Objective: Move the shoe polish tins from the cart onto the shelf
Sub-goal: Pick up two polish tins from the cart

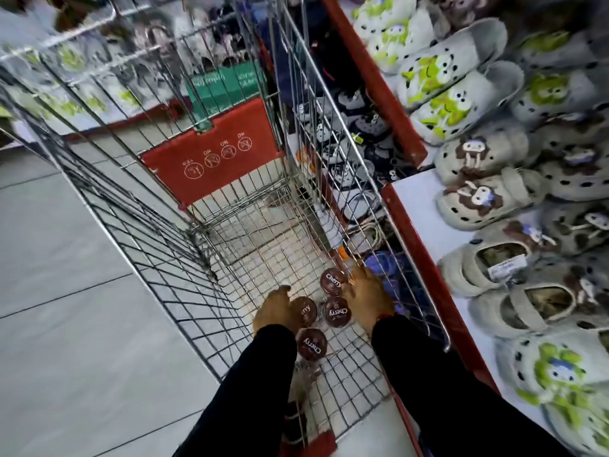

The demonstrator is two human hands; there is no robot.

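Sleeves, black, two: both are reaching from the lower centre of the frame down into the wire cart (171, 258).

Left hand (275, 310): I am curling it over the left edge of one tin (305, 310), fingers bent down; whether I am actually gripping the tin, I cannot tell.

Right hand (367, 300): I am spreading it, fingers loosely open, just beside two tins, the upper tin (333, 281) and the middle tin (336, 312); nothing is visibly held.

Shoe polish tins, dark brown, round, four showing: all are lying flat on the cart floor at lower centre, the nearest tin (311, 344) sitting between my wrists.

Shelf (425, 206), white with red edging, right of the frame: grey slippers (487, 199) are crowding it; a bare patch is showing near its front edge.

Step in hand, by my judgement: the gathering. No tin is on the shelf yet. Next move is calling for closing each hand firmly on a tin, lifting clear over the cart's right wall, and setting down on the bare patch.
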